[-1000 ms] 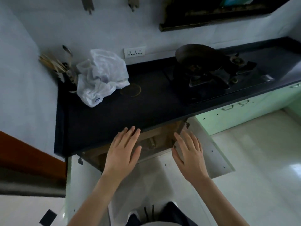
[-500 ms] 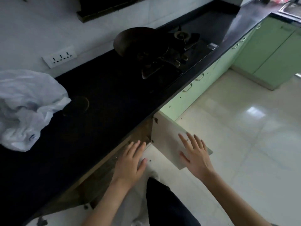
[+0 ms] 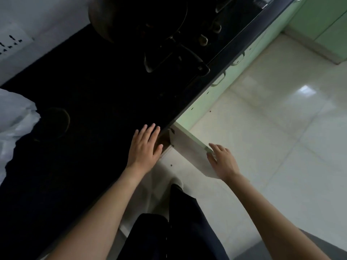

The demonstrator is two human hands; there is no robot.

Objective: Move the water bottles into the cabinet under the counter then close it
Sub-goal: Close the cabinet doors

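**Cabinet door ajar, both hands empty**

Right hand (image 3: 222, 161): fingers (image 3: 214, 147) loosely spread, tips touching the outer edge of the cabinet door (image 3: 189, 147). Left hand (image 3: 144, 147): fingers flat, slightly fanned, over the front edge of the black desk (image 3: 75, 147). Door: white, swung out over the tiled floor (image 3: 281, 147). Water bottles: none visible. Beyond: stove (image 3: 178, 44) with dark pan (image 3: 137, 17); white plastic bag (image 3: 15, 121) at far left

Single head view, steeply down, close over counter (image 3: 84, 109) edge, tilted.
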